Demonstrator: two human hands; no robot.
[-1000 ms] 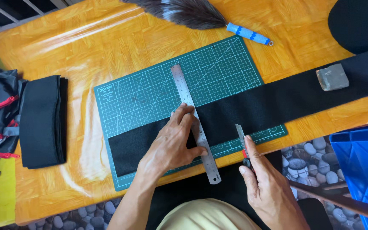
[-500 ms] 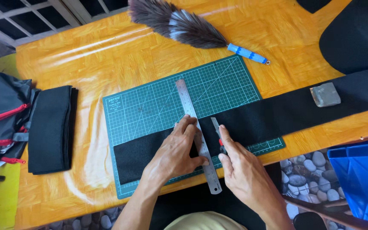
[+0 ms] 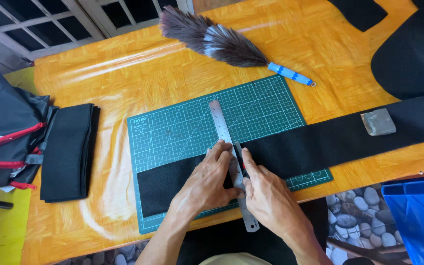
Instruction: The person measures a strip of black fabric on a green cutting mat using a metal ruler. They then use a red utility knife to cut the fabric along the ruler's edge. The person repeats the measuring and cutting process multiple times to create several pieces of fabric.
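Black fabric strip (image 3: 320, 145) lies flat across the green cutting mat (image 3: 182, 127) and runs off to the right over the orange bench (image 3: 123, 73), where a small grey block (image 3: 378, 122) sits on it. A steel ruler (image 3: 220, 122) crosses the strip at a slight slant. The left hand (image 3: 207, 184) is spread flat, fingers pressing the ruler and the cloth beside it. The right hand (image 3: 266, 194) is closed around a slim knife (image 3: 240, 154), whose tip shows just beside the ruler's right edge, on the cloth.

Cloth like this looks soft and limp, light, apt to creep or bunch under a blade, so to my eye it wants holding down broad and flat, close to the cut line, not pinched at an edge. The ruler looks stiff and smooth and could skid on the fabric; pressing it near the middle, over the strip, seems the safest grip.

A folded black stack (image 3: 67, 152) rests at the left, touching a black bag with red zips (image 3: 6, 137); a feather duster (image 3: 222, 41) lies well apart at the far side.
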